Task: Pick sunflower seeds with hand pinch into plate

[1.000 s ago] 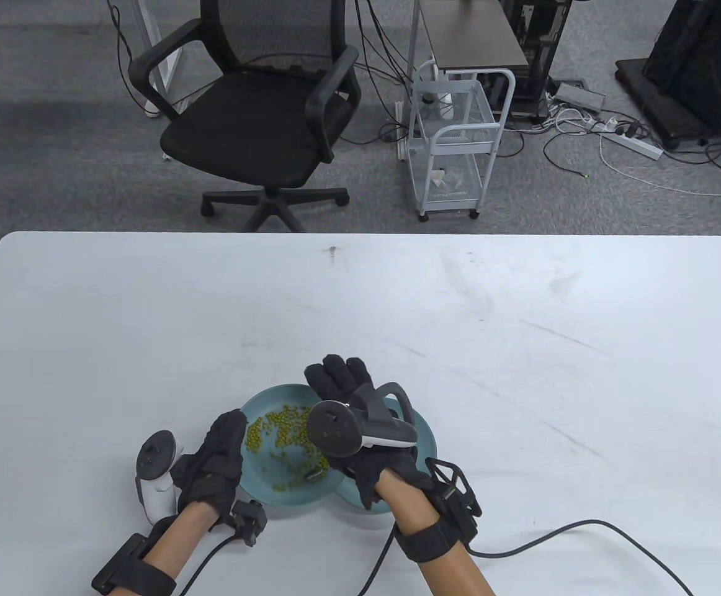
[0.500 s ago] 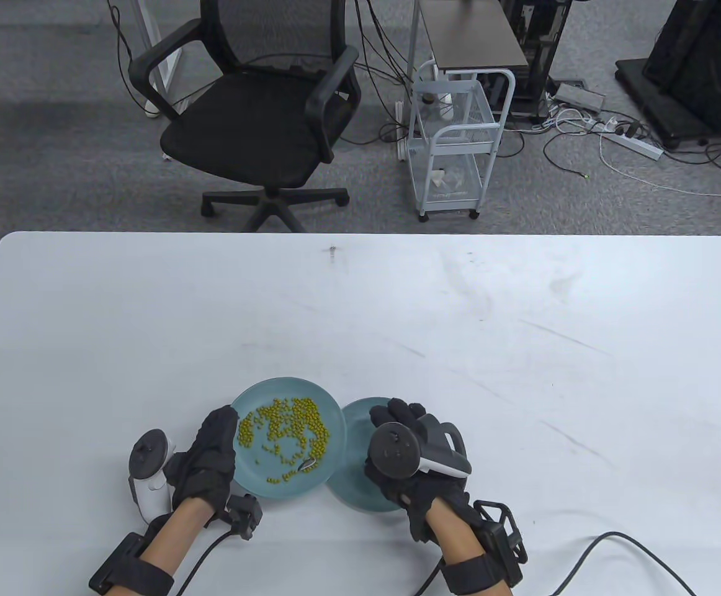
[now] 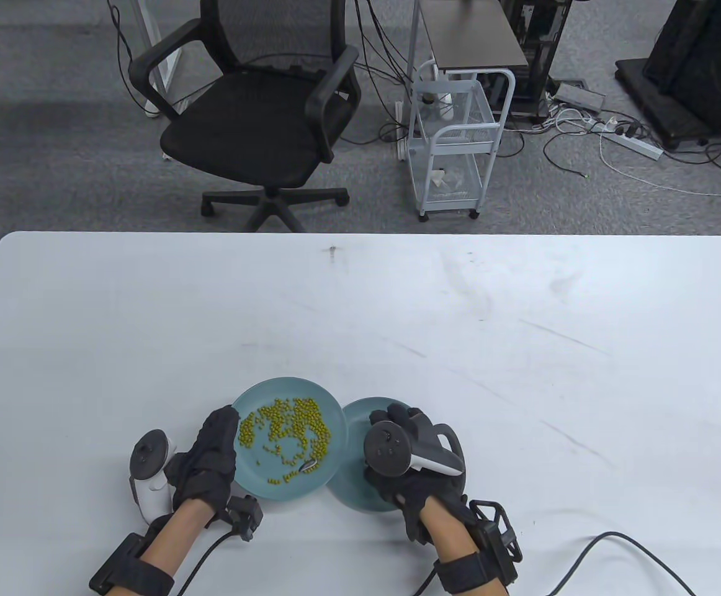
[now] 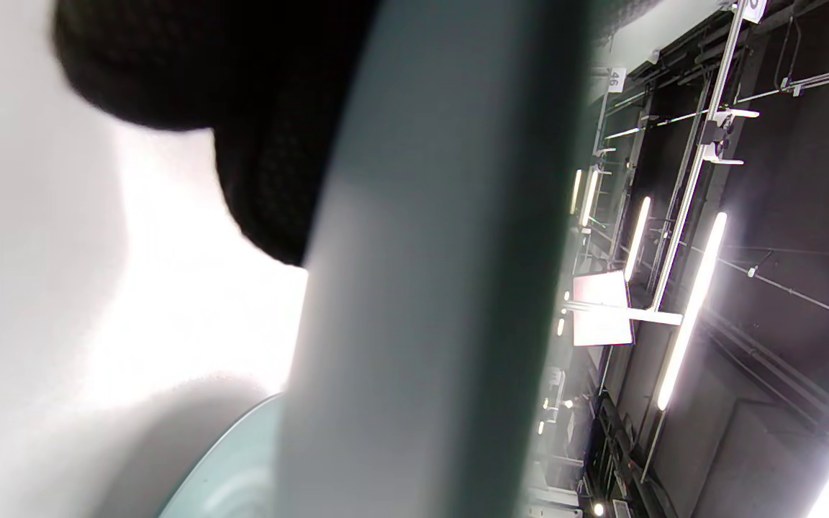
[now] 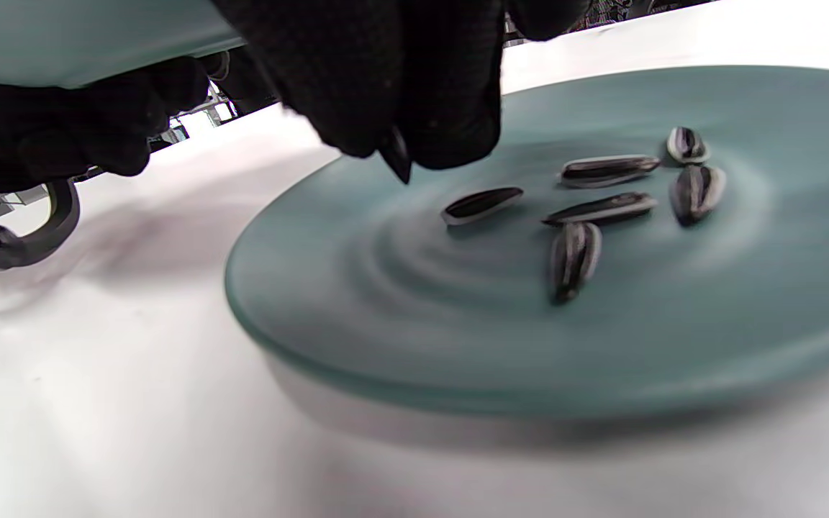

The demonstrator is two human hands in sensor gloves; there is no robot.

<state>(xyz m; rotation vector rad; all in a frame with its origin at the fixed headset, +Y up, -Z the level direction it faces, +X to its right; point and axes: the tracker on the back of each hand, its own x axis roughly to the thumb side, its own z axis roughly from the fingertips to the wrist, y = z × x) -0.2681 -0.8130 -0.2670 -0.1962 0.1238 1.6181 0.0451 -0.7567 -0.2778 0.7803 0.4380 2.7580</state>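
A teal plate (image 3: 329,403) holds many green beans (image 3: 286,425) and one striped sunflower seed (image 3: 308,464). My left hand (image 3: 214,453) grips its left rim; in the left wrist view the rim (image 4: 422,288) fills the middle with my gloved fingers (image 4: 263,165) behind it. A second teal plate (image 3: 354,428) lies to the right, partly under the first. My right hand (image 3: 398,415) is over it. In the right wrist view my fingertips (image 5: 450,122) pinch a sunflower seed (image 5: 395,155) just above this plate (image 5: 386,302), which holds several seeds (image 5: 587,208).
The white table (image 3: 522,347) stretches far and right of the plates. Glove cables (image 3: 615,540) trail along the front edge. An office chair (image 3: 261,124) and a wire cart (image 3: 453,149) stand on the floor beyond the table.
My right hand has moved from over the bean plate back to the right plate, and has settled a little lower there. The left hand still holds its plate.
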